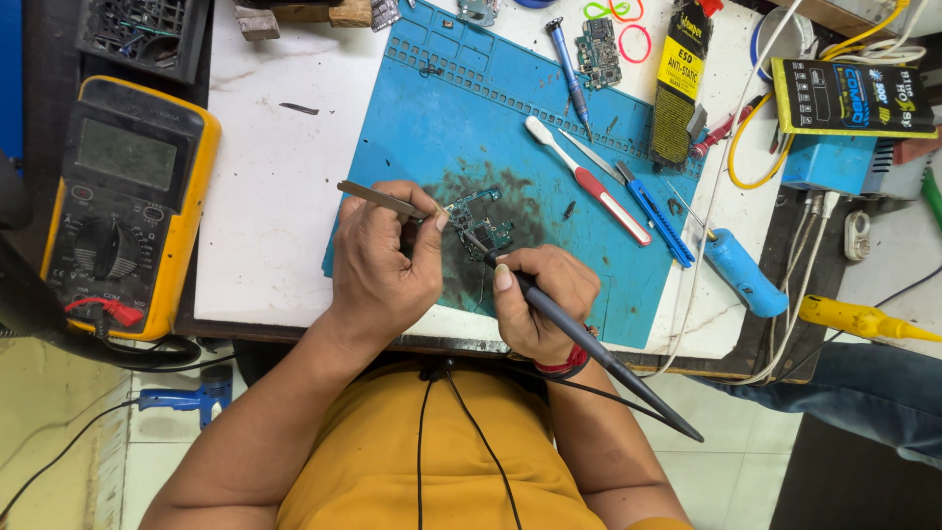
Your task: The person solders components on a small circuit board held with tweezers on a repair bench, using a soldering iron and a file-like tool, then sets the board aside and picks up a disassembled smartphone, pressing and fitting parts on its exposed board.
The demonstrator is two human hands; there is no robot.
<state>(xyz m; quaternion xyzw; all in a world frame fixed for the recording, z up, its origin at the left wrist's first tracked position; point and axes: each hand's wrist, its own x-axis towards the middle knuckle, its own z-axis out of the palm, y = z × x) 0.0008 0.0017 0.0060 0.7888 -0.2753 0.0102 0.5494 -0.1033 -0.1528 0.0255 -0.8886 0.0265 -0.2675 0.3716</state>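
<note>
Centrally, on a blue mat (432,128), the left hand (385,263) pinches tweezers (378,199) against a small circuit board (481,222); the right hand (538,299) grips a black soldering iron (589,344) touching it.

The blue mat (432,128) looks like matt, rubbery sheet, with a dark, smeared stain around the circuit board (481,224). The circuit board itself shows a teal lacquered face with small metal parts. Left of the mat, the worktop (265,196) is white, smooth and scuffed. The tweezers (378,199) in the left hand (385,263) are dull bare metal. The soldering iron (579,339) in the right hand (535,299) has a matt black plastic handle. Far left of the mat, the multimeter (128,201) has a yellow rubbery casing around dark plastic.
</note>
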